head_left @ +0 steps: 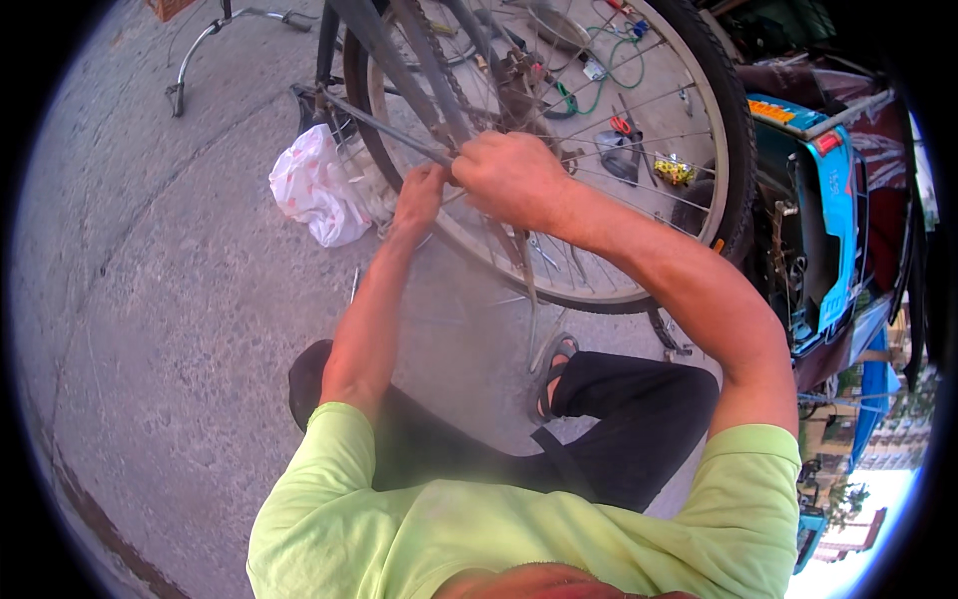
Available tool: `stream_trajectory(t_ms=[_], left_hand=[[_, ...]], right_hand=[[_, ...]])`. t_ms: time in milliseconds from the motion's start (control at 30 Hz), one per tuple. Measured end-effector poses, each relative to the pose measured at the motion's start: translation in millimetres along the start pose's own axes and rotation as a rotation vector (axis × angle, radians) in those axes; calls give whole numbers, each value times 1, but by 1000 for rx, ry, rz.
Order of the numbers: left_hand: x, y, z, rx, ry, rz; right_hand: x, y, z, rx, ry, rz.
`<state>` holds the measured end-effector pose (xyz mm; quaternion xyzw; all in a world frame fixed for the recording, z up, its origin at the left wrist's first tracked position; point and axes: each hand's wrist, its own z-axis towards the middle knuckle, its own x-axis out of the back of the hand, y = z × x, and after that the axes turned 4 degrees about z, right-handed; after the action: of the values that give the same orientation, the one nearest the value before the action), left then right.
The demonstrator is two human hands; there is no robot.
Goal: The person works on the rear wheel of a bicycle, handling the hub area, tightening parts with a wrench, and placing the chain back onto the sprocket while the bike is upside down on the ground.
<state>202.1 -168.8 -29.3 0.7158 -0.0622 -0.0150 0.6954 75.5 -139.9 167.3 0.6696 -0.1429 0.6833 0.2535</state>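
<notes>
A bicycle with dark frame tubes [371, 38] is in front of me, and its large spoked rear wheel [740, 110] fills the upper middle. My left hand [421, 196] is closed in a pinch at the end of a thin metal bar [384, 126] beside the frame. Right next to it, my right hand [511, 178] is curled into a fist near the wheel's hub area. The two hands nearly touch. Whatever their fingers grip is hidden behind the knuckles. A strip-like piece [529, 280] hangs down below my right hand, in front of the rim.
Left of the wheel lies a crumpled white plastic bag [317, 190]. A curved handlebar [206, 42] shows at the upper left. Beyond the spokes are red-handled scissors [621, 126], a yellow packet [675, 171] and green cord [635, 72]. A blue vehicle [840, 215] stands to the right.
</notes>
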Motion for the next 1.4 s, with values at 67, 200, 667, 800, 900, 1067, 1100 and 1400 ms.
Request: stream_trajectory(t_ms=[67,200,667,800,900,1067,1100,1400], left_hand=[[-3,-8,6,-24,12,-20],[-8,-11,5,-50,46,-67],[-7,-15,4,-36,38,-30],[-7,-16,9,-17,-20,-12],[-10,-17,10,-25,4,-27],[1,-26,11,-141,126,47],[3,-33,8,-180,181,114],[7,16,-8,22,-37,-121]], right_hand=[[1,0,-1,0,24,-2],[2,7,-2,86,-33,40],[-1,8,-3,87,-26,15],[-2,2,-9,5,83,0],[-2,3,-10,18,100,30],[1,7,13,118,-19,25],[-2,5,11,82,-3,21],[11,-1,6,46,-19,141]])
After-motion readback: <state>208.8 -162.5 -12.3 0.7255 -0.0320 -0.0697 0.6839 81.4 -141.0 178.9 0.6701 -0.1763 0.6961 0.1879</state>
